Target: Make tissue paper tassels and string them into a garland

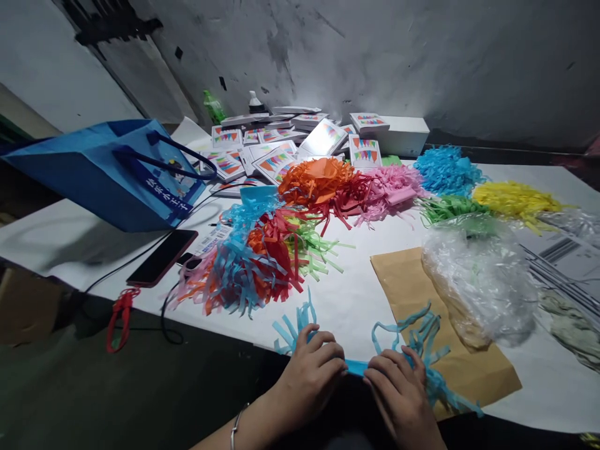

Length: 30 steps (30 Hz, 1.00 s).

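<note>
- Blue tassel (357,367): light-blue paper, flat plain band in mid, cut strips fanning out at both ends. At table's near edge, btwn & under both hands.
- Its L-end strips: short, splayed, pointing up & away past L hand. R-end strips: longer, curled, tangled, some looped; partly over brown envelope (398,275), lowest ones trailing toward table edge.
- L hand (313,370): fingers bent, closed over L part of band. Bracelet (235,431) on wrist.
- R hand (398,386): fingers curled, closed on R part of band. Hands apart, short stretch of band showing btwn.
- Table (342,287): white cover. Clear plastic (482,281) lies partly on envelope, R side.
- Mixed pile (255,256), L of centre: blue, red, orange, pink, lt green strips, loose & jumbled.
- Farther back, L to R: orange pile (319,178), red pile (349,194), pink pile (394,187), blue pile (447,170), green pile (447,208), yellow pile (515,198).
- Boxes (323,136) w/ bunting pics, heaped near wall.
- Far L: blue bag (112,178), tipped; phone (162,257) nr its base.
</note>
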Motion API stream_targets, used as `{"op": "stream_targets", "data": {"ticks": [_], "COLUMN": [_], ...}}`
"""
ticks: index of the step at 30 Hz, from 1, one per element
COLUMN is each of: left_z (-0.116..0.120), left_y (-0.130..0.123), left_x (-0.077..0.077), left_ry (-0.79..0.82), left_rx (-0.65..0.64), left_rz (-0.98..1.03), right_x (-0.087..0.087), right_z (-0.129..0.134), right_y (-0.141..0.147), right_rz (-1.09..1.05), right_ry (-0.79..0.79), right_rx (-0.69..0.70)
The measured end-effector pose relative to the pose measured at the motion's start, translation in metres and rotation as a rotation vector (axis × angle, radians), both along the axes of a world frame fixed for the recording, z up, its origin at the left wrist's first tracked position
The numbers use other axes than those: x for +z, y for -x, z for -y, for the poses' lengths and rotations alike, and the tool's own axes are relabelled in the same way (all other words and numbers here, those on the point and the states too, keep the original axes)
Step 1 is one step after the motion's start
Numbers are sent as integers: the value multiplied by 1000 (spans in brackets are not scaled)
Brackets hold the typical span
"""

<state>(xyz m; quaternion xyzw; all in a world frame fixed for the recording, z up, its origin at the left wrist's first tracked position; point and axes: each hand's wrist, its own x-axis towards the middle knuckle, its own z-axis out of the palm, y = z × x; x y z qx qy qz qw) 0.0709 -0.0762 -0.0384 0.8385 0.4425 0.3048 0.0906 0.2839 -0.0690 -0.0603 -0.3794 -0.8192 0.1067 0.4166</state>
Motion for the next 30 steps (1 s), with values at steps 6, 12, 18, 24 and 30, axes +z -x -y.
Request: {"op": "stream_targets", "data": {"ticks": [6,12,18,24,30], "left_z": [-3,-6,-2,0,-2], "left_y": [-7,-5,0,-5,-12], "left_x": [10,-7,-8,-4,12], "left_ry": [148,39,-18,167,372], "left_rx": [186,45,-81,12,112], "left_rz": [-40,-71,-61,113,54], "right_x": [1,-4,-2,-5,-9], "right_z": [1,0,-5,1,6], "right_y": [15,6,-20,-14,1], "right_rz": [15,57,277,170,109], "right_ry": [63,-46,-209,-30,73], "right_rx": [-263,-96,82,-19,-226]}}
